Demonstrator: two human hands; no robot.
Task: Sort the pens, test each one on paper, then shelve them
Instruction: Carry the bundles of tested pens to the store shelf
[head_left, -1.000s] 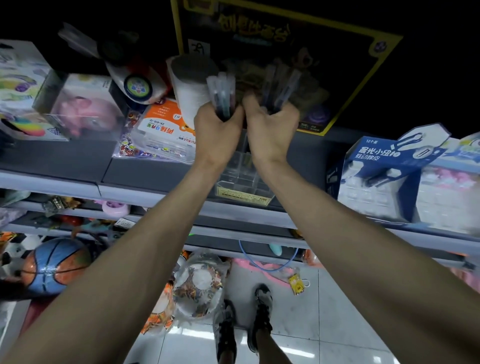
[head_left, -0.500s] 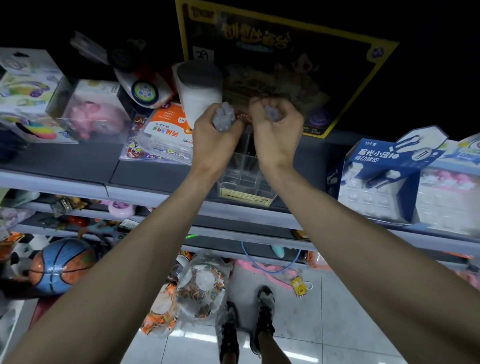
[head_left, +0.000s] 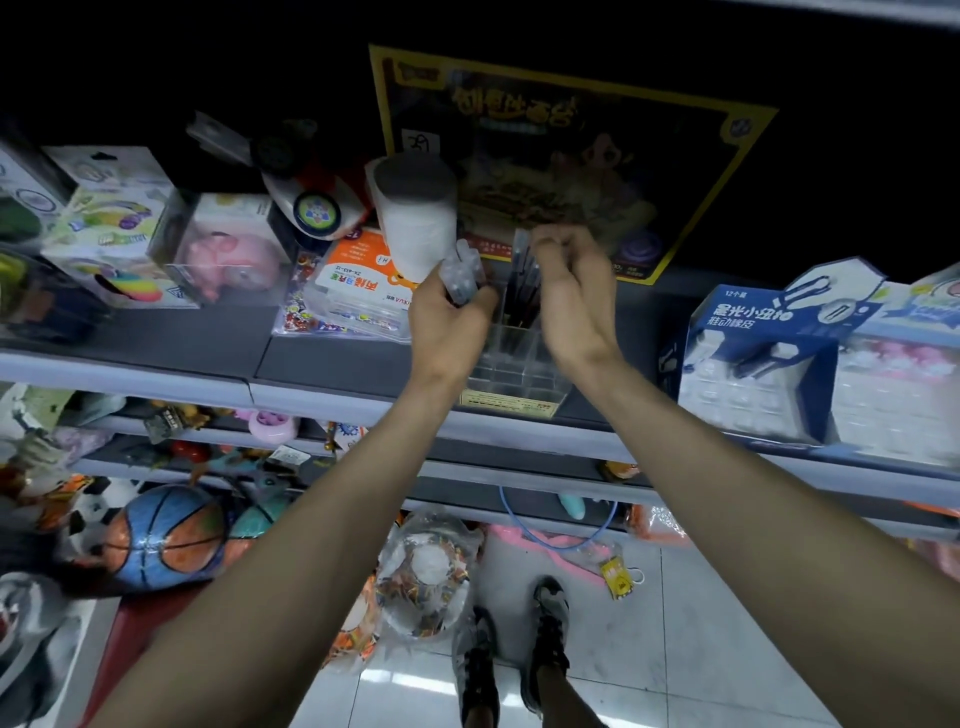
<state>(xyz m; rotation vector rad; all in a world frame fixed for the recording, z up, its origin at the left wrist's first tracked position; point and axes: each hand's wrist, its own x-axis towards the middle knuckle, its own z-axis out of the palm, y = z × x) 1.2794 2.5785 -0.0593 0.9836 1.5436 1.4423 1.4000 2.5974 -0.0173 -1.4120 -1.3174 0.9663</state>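
Note:
My left hand (head_left: 447, 322) grips a bundle of clear-barrelled pens (head_left: 461, 270) held upright, just left of a clear acrylic pen holder (head_left: 511, 379) at the shelf's front edge. A second bundle of dark pens (head_left: 522, 291) stands in the holder's back compartment. Right beside their tops is my right hand (head_left: 571, 296), its fingers loosely curled; I cannot see a firm grip on them. The holder's front compartments look empty.
A white paper roll (head_left: 415, 218) and an orange-labelled pack (head_left: 358, 280) sit left of the holder. A blue eraser box (head_left: 753, 353) stands to the right, and a large dark boxed game (head_left: 571, 156) leans behind. Lower shelves and the floor hold toys and a basketball (head_left: 166, 540).
Both hands have come down and parted. The bundle from my right hand has dropped into the holder's back compartment, and my left hand still holds its own bundle.

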